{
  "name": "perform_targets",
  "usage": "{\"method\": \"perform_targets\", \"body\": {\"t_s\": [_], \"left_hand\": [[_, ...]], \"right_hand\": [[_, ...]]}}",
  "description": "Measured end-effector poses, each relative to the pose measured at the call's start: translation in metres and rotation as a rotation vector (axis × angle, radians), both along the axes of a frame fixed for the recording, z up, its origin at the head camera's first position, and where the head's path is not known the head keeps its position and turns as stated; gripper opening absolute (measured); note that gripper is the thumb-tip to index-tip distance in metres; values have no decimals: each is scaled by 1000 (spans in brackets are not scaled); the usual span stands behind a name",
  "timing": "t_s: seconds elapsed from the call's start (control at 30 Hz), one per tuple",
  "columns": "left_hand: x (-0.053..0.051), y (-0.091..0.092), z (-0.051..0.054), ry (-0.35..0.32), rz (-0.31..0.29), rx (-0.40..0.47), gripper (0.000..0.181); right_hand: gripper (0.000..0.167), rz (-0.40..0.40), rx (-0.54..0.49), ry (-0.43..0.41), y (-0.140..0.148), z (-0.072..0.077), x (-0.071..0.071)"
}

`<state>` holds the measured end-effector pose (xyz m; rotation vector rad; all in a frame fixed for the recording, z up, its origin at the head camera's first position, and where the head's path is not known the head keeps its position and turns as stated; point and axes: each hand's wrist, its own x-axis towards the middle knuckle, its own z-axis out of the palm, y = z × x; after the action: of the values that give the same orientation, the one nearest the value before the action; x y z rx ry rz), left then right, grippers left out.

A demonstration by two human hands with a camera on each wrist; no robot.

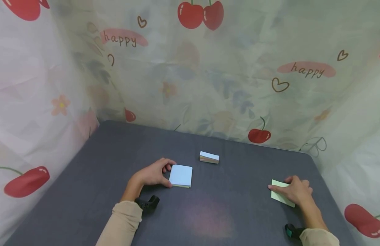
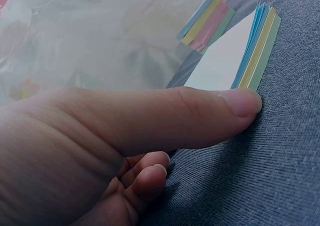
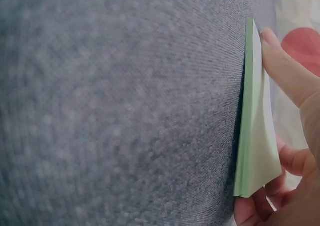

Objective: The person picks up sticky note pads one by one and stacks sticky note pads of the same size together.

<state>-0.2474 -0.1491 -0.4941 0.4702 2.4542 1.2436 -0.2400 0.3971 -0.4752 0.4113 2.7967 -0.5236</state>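
Note:
My left hand [image 1: 154, 173] pinches a square stack of sticky notes [image 1: 181, 175] at its left side, the thumb at the near corner and a finger at the far one. Light blue tops this stack, and the left wrist view shows blue, yellow and green layers [image 2: 258, 61] along its edge. Over at the right of the table, my right hand [image 1: 295, 191] grips a light green sticky note pad [image 1: 278, 197]. In the right wrist view the green pad [image 3: 260, 151] stands tilted on its edge by the cloth, its thumb against one face.
Beyond the left stack lies a small multicoloured block of narrow sticky notes [image 1: 209, 157], with blue, yellow, pink and green layers [image 2: 206, 23]. A dark grey cloth-like table [image 1: 239, 212] spans beneath everything. Printed curtains [image 1: 190, 85] hang behind it and along both sides.

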Motion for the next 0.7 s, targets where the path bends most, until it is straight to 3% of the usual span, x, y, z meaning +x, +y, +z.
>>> {"method": "perform_targets", "body": {"t_s": [0.23, 0.7], "left_hand": [[-1, -1, -2, 0, 1, 4, 76], [0, 0, 3, -7, 10, 10, 76]], "right_hand": [[104, 16, 47, 25, -2, 0, 2], [67, 93, -144, 139, 0, 2, 5]]}}
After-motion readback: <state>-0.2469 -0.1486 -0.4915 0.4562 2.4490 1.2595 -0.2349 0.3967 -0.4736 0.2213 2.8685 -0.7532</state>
